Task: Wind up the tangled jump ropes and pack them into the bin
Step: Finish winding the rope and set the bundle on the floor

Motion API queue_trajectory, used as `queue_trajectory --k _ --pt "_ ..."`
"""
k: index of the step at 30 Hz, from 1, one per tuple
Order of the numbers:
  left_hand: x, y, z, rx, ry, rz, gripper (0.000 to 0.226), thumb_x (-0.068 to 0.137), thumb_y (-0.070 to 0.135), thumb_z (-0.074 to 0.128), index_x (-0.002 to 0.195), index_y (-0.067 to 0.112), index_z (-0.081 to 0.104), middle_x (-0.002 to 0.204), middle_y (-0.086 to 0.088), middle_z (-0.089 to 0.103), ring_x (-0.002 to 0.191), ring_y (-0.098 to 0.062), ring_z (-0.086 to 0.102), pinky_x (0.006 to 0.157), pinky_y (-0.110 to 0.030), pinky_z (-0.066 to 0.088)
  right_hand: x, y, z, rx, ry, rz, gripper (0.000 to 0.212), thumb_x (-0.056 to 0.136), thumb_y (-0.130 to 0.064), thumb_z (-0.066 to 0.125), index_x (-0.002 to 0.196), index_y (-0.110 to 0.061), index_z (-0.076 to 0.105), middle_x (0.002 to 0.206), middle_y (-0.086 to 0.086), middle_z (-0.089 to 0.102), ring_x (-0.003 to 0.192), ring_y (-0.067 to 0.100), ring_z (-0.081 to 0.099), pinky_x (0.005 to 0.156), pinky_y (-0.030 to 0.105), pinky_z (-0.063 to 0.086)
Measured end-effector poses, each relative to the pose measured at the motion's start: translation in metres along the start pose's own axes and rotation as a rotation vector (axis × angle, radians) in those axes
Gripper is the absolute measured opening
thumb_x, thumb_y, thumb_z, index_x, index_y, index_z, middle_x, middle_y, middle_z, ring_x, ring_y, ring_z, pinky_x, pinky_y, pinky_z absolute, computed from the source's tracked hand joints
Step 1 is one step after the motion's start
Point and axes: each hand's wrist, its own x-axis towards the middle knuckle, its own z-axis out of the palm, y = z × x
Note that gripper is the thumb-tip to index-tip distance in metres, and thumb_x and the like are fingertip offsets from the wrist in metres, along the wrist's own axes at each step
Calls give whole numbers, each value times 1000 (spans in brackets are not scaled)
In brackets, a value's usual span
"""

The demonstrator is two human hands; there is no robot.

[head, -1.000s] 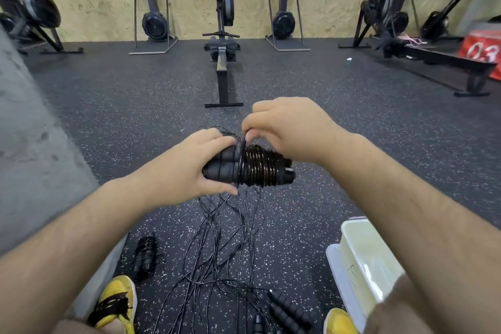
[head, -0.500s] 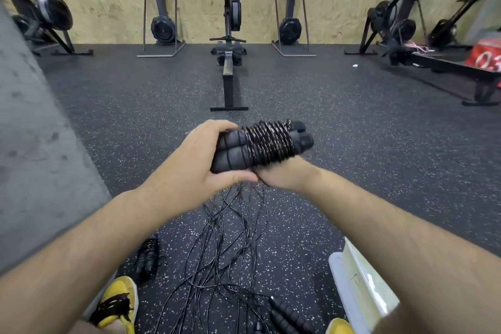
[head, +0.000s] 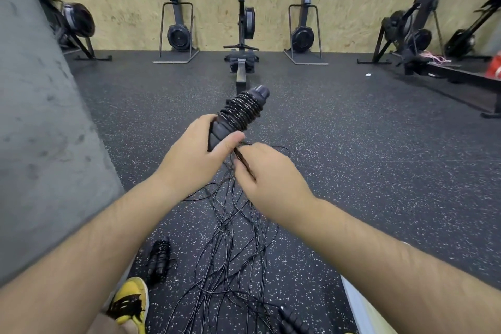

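My left hand (head: 199,153) grips a pair of black jump rope handles (head: 238,114), tilted up and away, with black cord coiled tightly round their upper half. Just below and to the right, my right hand (head: 267,179) pinches the loose cord (head: 244,161) that leads off the coil. A tangle of black ropes (head: 233,247) hangs from my hands and spreads over the speckled floor. A wound rope bundle (head: 160,253) lies on the floor at lower left. More black handles (head: 294,321) lie at the bottom edge. The pale bin (head: 360,309) shows only as a corner at bottom right, behind my right forearm.
A grey concrete block (head: 40,144) fills the left side. A rowing machine (head: 242,62) stands straight ahead, with other black machines along the wooden back wall and at far right. My yellow shoe (head: 130,302) is at the bottom left.
The handles have swung from lying crosswise to pointing up and away. My right hand has come from under the bundle to below it, pinching the cord.
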Motion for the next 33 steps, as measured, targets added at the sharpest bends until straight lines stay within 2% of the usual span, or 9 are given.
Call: queue_trajectory --k 3,6,10,13,15,18,24,27,33 --pt "-4 6 3 -108 4 -49 79 94 59 55 158 38 14 116 16 59 99 -10 60 87 -36 46 -1 1 -2 72 201 -6 14 95 -17 59 86 -6 61 91 3 52 70 25 52 62 42 47" --pt "-9 8 2 -183 -31 10 79 94 57 50 154 56 -2 115 -2 65 88 -21 65 82 -38 49 2 -3 -7 233 323 -27 7 93 -11 62 88 -6 63 112 1 57 76 1 50 70 27 50" --pt "-16 16 4 -263 -94 95 63 105 32 44 156 51 12 135 30 52 103 -1 62 91 -13 45 5 -8 -6 270 316 -96 4 91 -5 64 91 -2 65 120 5 59 92 4 55 77 25 51" --pt "-18 20 5 -277 -103 115 61 107 25 40 149 62 16 149 25 45 128 -21 54 108 -39 42 7 -7 -12 282 296 -144 5 91 -2 64 96 -1 66 118 6 60 97 9 57 80 29 51" --pt "-19 23 4 -251 -110 101 62 108 26 38 141 74 17 133 19 59 111 -36 61 97 -54 49 8 -8 -20 300 248 -171 6 91 -1 65 97 -3 64 113 4 59 92 10 56 79 31 51" --pt "-17 20 5 -349 -144 53 67 108 17 36 138 76 26 94 13 64 57 -23 57 52 -48 58 6 -10 -28 365 118 -127 16 93 -5 65 107 -11 58 103 -2 59 86 15 59 77 37 52" --pt "-12 22 9 -550 -142 25 56 108 9 38 131 59 50 82 -20 54 54 -27 49 42 -33 48 4 -7 -37 363 98 -203 28 91 -7 68 119 -9 60 110 -2 56 85 12 61 81 31 52" --pt "-14 29 12 -661 -132 -17 35 111 24 36 130 49 52 83 -14 59 58 -20 58 41 -29 44 6 -1 -39 228 229 -265 26 94 -8 66 119 -3 65 109 6 61 92 17 59 86 28 50" --pt "-12 35 9 -885 -125 -113 27 110 37 35 131 44 51 106 -16 62 64 -32 60 42 -25 37 12 23 -51 94 283 -159 30 94 -9 67 123 -6 68 95 3 62 83 10 52 75 19 42"
